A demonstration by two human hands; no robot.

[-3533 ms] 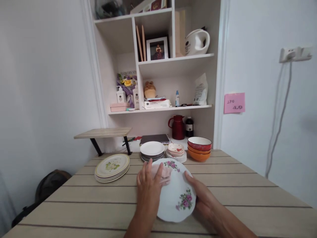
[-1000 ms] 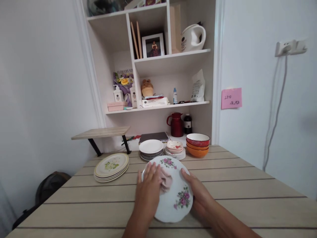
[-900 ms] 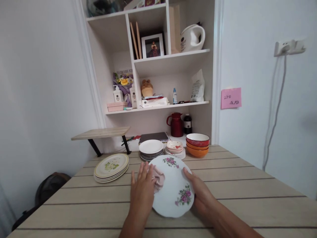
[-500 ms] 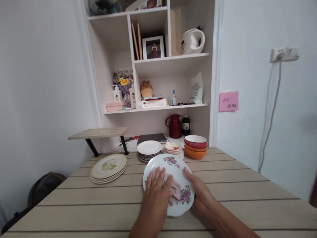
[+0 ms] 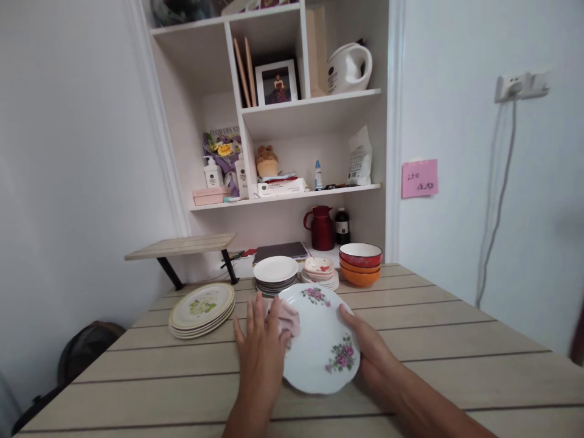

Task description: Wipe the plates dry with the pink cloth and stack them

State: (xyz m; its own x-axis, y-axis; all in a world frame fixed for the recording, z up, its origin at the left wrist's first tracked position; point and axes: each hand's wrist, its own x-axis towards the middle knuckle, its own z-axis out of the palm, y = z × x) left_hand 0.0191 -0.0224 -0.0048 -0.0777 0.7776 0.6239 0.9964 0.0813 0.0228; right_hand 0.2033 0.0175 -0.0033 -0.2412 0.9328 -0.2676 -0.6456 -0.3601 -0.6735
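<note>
A white plate (image 5: pixel 314 340) with scalloped edges and pink-purple flowers is tilted toward me above the slatted table. My right hand (image 5: pixel 371 350) grips its right rim, thumb on the face and the other fingers hidden behind. At the plate's left edge, my left hand (image 5: pixel 261 334) holds a pale pink cloth (image 5: pixel 288 319) under its fairly spread fingers and thumb. Part of the cloth bunches out to the right, over the plate's face.
Left stands a stack of yellow-rimmed plates (image 5: pixel 203 307). Behind are stacked white and dark plates (image 5: pixel 275 271), small heart-patterned dishes (image 5: pixel 318 267) and red and orange bowls (image 5: pixel 360 264). A small raised shelf (image 5: pixel 180 245) and a red jug (image 5: pixel 322 228) stand farther back.
My left hand and the cloth have slid left from the plate's middle to its left edge, baring more of the face. My right hand keeps its grip.
</note>
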